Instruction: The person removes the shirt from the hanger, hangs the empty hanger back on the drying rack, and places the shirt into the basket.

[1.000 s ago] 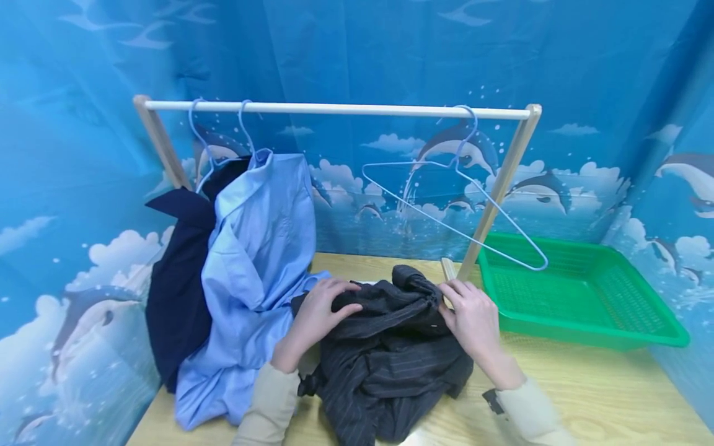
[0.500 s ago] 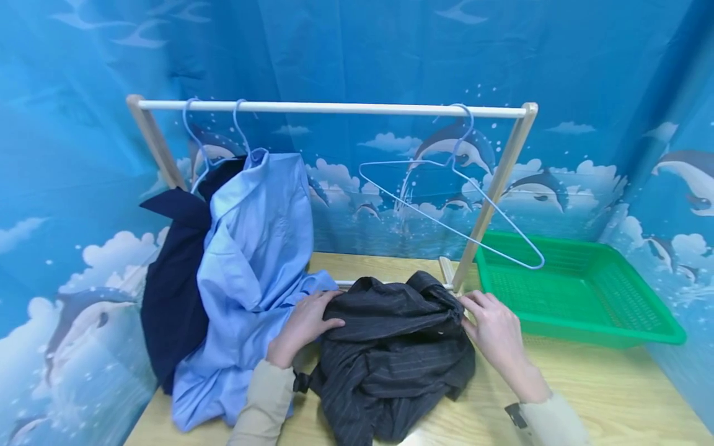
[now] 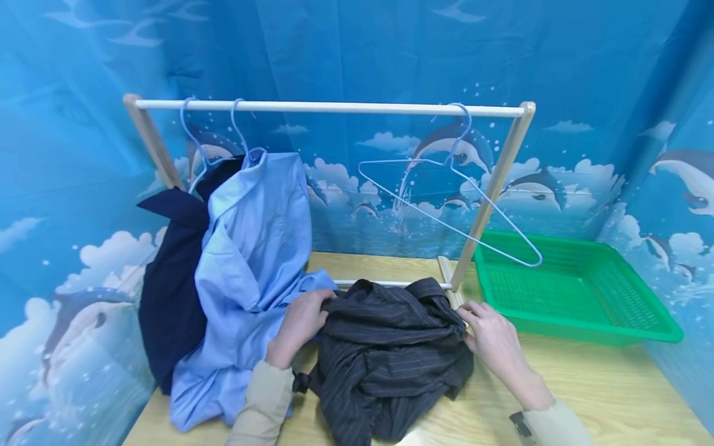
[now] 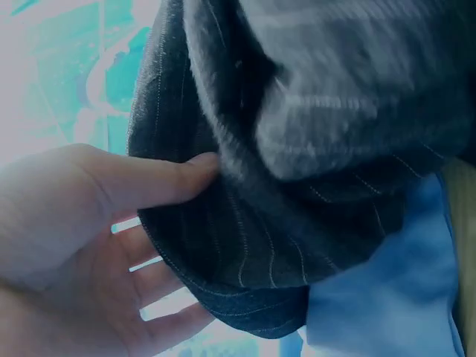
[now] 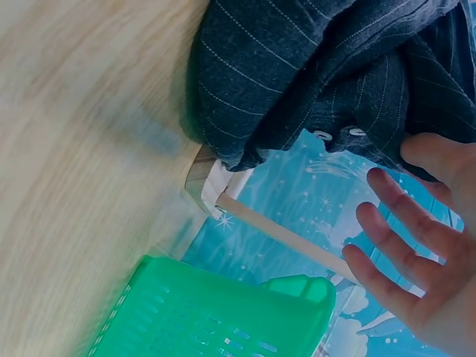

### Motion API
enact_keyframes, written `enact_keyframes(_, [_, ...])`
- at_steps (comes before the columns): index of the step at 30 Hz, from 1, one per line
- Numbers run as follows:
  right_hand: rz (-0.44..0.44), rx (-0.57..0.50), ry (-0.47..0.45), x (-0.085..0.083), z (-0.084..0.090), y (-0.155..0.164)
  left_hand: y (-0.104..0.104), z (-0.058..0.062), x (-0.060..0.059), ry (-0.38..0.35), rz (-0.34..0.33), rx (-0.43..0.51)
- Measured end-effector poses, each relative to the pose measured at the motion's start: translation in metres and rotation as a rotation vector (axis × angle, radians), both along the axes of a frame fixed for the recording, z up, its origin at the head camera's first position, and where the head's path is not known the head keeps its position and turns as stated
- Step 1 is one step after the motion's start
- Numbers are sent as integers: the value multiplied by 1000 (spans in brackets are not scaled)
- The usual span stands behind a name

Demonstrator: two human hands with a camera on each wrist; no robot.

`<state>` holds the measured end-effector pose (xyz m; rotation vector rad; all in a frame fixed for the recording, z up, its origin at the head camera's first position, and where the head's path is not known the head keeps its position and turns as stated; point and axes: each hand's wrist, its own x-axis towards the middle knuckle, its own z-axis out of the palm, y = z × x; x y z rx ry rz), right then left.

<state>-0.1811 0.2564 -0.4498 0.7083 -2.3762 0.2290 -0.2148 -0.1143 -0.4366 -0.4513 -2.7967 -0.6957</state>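
A crumpled dark grey pinstriped shirt (image 3: 390, 353) of soft woven cloth lies heaped on the light wooden table (image 3: 602, 396), near its front edge and about midway along it, its far side against the foot rail of the wooden clothes rack (image 3: 334, 108). The left hand (image 3: 301, 322) pinches a folded edge of the shirt at the heap's left side, thumb over the cloth and fingers (image 4: 160, 275) beneath. The right hand (image 3: 491, 337) lies at the heap's right side with fingers spread straight; the wrist view suggests only the thumb meets the fabric, though I cannot be sure. The shirt looks light, limp and unbreakable, prone to sag and slide, so the buttoned edge (image 5: 335, 135) or collar seems the firmest hold.
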Motion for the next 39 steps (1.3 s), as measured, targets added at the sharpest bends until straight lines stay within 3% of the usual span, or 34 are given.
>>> enact_keyframes(4, [0, -8, -7, 0, -2, 0, 8, 10, 6, 52, -26, 62])
enact_keyframes(9, [31, -14, -8, -1, -4, -1, 27, 23, 16, 117, -142, 147])
enact_keyframes(12, [66, 0, -13, -1, -4, -3, 39, 28, 25, 121, -219, 160])
enact_keyframes(15, [108, 31, -35, -2, -5, -6, 49, 30, 35, 78, -291, 151])
enact_keyframes(21, [183, 114, -129, 2, -8, -10, 66, 19, 51, -52, -412, 33])
enact_keyframes(29, [216, 195, -257, 9, -15, -13, 75, -8, 61, -107, -492, -211])
enact_keyframes(35, [161, 187, -336, 15, -10, -16, 69, -6, 64, -148, -528, -204])
enact_keyframes(39, [118, 186, -367, 18, -7, -18, 63, -1, 72, -127, -541, -246])
